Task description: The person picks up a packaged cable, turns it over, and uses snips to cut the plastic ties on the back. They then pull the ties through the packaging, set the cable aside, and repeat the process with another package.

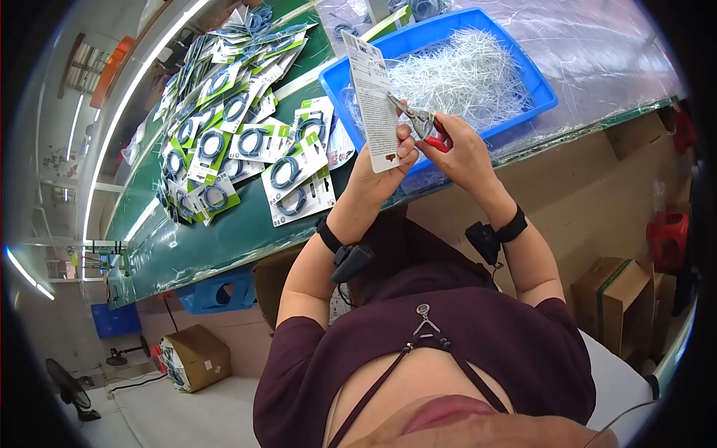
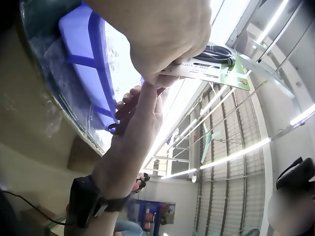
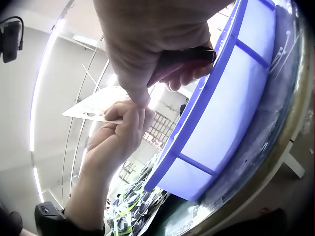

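My left hand (image 1: pixel 388 166) pinches the lower edge of a white printed card (image 1: pixel 372 112), which stands upright at the near side of the blue tray (image 1: pixel 549 93). In the left wrist view the card (image 2: pixel 202 73) shows a coiled grey cable (image 2: pixel 216 55) on its other face. Red-handled pliers (image 1: pixel 427 127) sit in the curled fingers of my right hand (image 1: pixel 464 149), their tips against or close beside the card; contact cannot be told. White thin strips (image 1: pixel 463 75) fill the tray.
Carded cables (image 1: pixel 213 142) lie heaped on the green table (image 1: pixel 187 257) at the left. Plastic sheeting (image 1: pixel 597 60) covers the table right of the tray. Below stand a blue stool (image 1: pixel 216 293), cardboard boxes (image 1: pixel 198 358) and a red stool (image 1: pixel 667 240).
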`<action>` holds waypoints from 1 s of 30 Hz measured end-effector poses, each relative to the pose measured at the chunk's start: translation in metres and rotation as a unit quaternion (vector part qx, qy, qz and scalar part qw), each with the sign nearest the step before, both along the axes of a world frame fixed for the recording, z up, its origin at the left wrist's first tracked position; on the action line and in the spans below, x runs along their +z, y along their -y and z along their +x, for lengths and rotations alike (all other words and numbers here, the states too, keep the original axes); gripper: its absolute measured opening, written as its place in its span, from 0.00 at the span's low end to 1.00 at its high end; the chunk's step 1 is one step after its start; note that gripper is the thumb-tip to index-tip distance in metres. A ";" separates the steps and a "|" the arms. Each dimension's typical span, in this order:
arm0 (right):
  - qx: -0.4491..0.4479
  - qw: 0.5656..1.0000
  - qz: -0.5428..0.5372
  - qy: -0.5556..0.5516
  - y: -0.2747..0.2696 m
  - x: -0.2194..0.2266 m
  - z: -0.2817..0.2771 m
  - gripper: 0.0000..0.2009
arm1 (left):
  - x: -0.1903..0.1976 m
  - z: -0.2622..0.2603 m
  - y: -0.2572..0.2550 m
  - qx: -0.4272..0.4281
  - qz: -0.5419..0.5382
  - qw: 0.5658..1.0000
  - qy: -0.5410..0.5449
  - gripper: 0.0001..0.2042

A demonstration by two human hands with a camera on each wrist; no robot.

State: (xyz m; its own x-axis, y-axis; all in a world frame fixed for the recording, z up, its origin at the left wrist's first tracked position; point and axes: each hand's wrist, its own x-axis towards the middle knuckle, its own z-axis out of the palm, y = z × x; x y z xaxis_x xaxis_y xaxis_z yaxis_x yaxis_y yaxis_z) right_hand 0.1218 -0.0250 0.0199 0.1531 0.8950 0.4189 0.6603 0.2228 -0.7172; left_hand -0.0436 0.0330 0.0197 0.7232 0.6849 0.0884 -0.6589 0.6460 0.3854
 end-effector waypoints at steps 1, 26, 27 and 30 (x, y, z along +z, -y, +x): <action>0.006 1.000 0.008 -0.009 0.000 -0.001 0.001 0.20 | 0.002 0.001 0.001 0.004 -0.004 1.000 -0.004 0.20; 0.064 0.988 -0.084 -0.109 -0.004 0.019 0.016 0.22 | -0.012 0.008 0.019 -0.024 -0.010 0.998 -0.058 0.20; 0.064 0.988 -0.084 -0.110 -0.004 0.018 0.015 0.22 | -0.013 0.009 0.019 -0.025 -0.010 0.998 -0.059 0.20; 0.070 0.985 -0.085 -0.135 -0.001 0.014 0.014 0.22 | -0.016 0.010 0.020 -0.024 -0.014 0.998 -0.065 0.17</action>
